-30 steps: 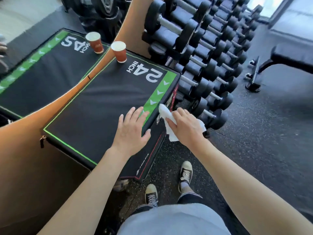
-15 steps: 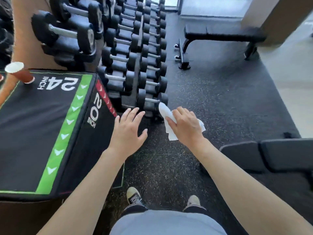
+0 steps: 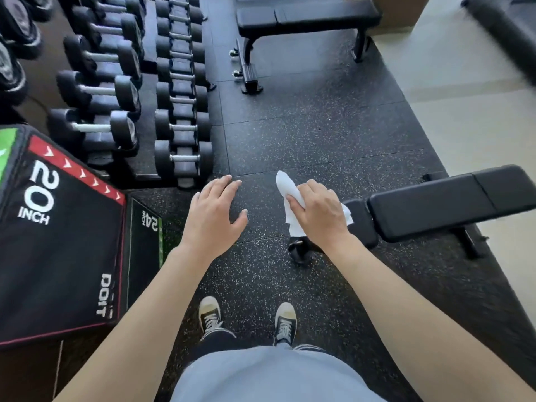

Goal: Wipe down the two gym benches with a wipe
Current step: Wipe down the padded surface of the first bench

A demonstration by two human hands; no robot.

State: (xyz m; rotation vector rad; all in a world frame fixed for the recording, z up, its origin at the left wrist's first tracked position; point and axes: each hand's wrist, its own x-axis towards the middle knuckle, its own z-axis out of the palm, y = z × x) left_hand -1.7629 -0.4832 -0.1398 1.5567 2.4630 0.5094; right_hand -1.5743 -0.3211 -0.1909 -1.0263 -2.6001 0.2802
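My right hand grips a white wipe, whose crumpled ends stick out above and below the fingers. It hovers at the near end of a black padded gym bench that runs off to the right. A second black bench stands farther off at the top of the view. My left hand hangs in the air over the floor with its fingers spread and relaxed, holding nothing.
A black plyo box marked 20 INCH stands at my left. Behind it runs a rack of several black dumbbells. Speckled rubber flooring lies between the benches, with pale flooring to the right. My shoes are below.
The view has swung right, away from the plyo box and towards the benches. My left hand has come off the box. The near bench now lies beside my right hand.
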